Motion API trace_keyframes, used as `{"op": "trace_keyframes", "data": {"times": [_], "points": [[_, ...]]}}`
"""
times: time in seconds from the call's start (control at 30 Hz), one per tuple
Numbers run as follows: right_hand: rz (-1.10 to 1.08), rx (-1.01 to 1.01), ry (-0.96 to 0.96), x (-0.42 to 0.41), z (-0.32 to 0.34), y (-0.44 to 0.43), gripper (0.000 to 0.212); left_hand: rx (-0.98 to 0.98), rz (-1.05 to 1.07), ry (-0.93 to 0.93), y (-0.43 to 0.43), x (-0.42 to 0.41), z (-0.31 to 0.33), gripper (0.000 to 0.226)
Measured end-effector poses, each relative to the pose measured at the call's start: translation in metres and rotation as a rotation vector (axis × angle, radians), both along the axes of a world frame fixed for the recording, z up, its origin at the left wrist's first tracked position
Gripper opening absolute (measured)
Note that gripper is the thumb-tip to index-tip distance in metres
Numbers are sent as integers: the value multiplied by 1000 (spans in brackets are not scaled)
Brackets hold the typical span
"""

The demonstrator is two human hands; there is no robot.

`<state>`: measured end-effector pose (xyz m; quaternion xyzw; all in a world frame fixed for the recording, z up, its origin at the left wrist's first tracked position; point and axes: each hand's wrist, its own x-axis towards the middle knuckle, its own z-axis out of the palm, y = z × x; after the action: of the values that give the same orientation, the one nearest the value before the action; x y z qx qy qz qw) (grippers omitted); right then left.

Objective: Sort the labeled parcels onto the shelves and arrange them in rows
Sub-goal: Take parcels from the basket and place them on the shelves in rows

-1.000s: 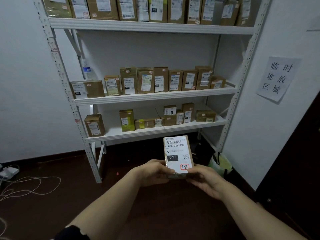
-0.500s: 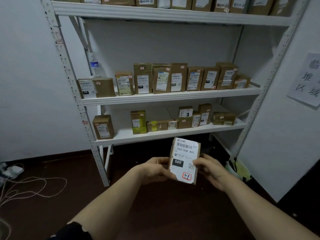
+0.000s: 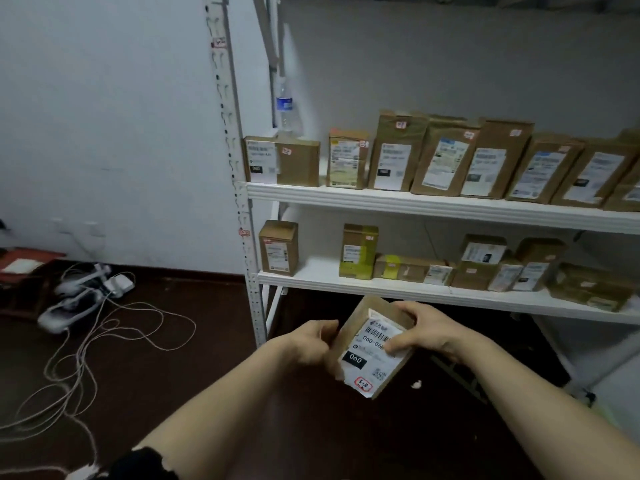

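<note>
Parcel, flat brown cardboard with white printed label (image 3: 363, 358), below front of white lower shelf board (image 3: 346, 284) | long axis tilted toward it | left hand (image 3: 311, 342) pinches left edge | right hand (image 3: 426, 332) grips upper right, nearer

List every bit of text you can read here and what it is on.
"060": black patch on the held parcel's label.
"060-06": under its barcode; the right hand covers the rest.
"3-3": red-edged sticker at the label's corner.
"060", faintly: leftmost parcel on the upper shelf.
Other shelved parcels, bottle, rack-post tags: too blurred to read.
</note>
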<state>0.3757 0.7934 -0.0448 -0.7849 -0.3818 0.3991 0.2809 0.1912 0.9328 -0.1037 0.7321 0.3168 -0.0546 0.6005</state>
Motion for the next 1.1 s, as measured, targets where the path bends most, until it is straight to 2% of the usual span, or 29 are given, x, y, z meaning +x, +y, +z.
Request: {"op": "trace_keyframes", "data": {"times": [0.03, 0.07, 0.13, 0.2, 0.27, 0.33, 0.43, 0.57, 0.8, 0.97, 1.1], "points": [[36, -12, -69, 6, -5, 22, 69, 7, 64, 24, 12, 5, -1, 115], [62, -26, -138, 13, -11, 43, 71, 5, 132, 47, 27, 11, -4, 111], [98, -31, -243, 29, -24, 87, 78, 34, 248, 102, 61, 25, -10, 90], [123, -32, -326, 45, -36, 129, 90, 195, 325, 196, 96, 37, -13, 65], [159, -40, -426, 57, -47, 166, 98, 438, 288, 311, 128, 47, -11, 47], [210, -45, -525, 67, -54, 203, 98, 634, 223, 402, 160, 54, -13, 51], [265, -73, -644, 77, -69, 252, 94, 826, 176, 474, 203, 63, -23, 57], [293, -108, -667, 83, -92, 307, 91, 961, 158, 462, 264, 76, -39, 58], [239, -153, -636, 97, -140, 397, 89, 1106, 55, 446, 364, 105, -66, 70], [254, -193, -643, 96, -175, 433, 90, 1149, -90, 438, 403, 114, -92, 88], [226, -171, -623, 95, -196, 444, 90, 1155, -146, 421, 418, 115, -108, 87]]}}
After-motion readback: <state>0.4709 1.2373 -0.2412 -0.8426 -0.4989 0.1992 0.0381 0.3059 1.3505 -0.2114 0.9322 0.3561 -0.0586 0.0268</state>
